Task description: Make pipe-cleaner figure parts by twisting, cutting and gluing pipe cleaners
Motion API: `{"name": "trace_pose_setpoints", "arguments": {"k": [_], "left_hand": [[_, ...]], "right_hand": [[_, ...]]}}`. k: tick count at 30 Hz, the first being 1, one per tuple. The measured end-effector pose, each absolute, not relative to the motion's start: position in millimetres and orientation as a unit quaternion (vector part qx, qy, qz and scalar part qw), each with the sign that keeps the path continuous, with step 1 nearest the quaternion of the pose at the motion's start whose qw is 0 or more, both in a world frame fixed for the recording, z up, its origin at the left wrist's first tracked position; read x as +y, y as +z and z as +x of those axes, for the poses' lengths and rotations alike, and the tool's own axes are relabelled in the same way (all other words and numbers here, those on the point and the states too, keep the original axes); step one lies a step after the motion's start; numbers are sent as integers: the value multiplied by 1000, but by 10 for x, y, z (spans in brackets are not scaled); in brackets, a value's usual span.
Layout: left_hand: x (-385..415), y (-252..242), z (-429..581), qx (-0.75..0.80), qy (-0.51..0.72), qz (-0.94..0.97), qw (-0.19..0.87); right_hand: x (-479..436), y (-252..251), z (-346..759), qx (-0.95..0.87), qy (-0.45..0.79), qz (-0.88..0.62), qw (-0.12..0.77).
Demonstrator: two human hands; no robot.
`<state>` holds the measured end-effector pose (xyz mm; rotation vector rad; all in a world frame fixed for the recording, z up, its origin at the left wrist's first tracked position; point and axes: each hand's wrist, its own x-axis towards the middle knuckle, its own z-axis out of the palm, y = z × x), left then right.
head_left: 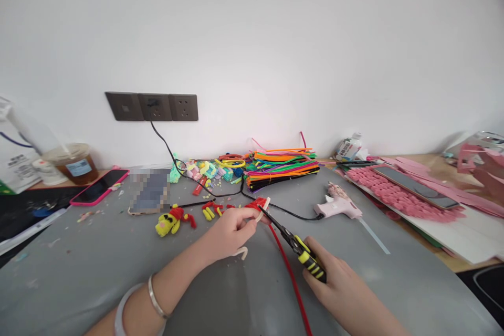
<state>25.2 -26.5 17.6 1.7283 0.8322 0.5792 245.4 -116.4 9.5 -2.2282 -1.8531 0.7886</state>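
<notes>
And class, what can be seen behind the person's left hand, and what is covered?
Behind the left hand lie small red and yellow pieces; a red fuzzy piece and a cream stem show at its far edge. Whatever the hand itself covers cannot be seen.

No text, brand or number readable. Print is visible but too small or blurred on the pale-blue label (79, 168) of the drink cup (74, 154), the white bag (18, 155) at far left and the small bottle (348, 147) by the wall; red strip (200, 186) shows faint white marks, also illegible.
</notes>
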Motion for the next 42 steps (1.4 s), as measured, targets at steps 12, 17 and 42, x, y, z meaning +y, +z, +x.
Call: {"name": "trace_pose_setpoints", "arguments": {"k": [12,17,42], "left_hand": [[-229,246,207,347,211,746,528],[-235,254,208,352,218,740,530],[-244,211,245,335,241,710,571]], "right_hand": [[-1169,88,2459,-624,258,-734,71],[-1184,70,2464,-628,255,-731,81],[-1168,96,2444,-634,256,-721,113]]}}
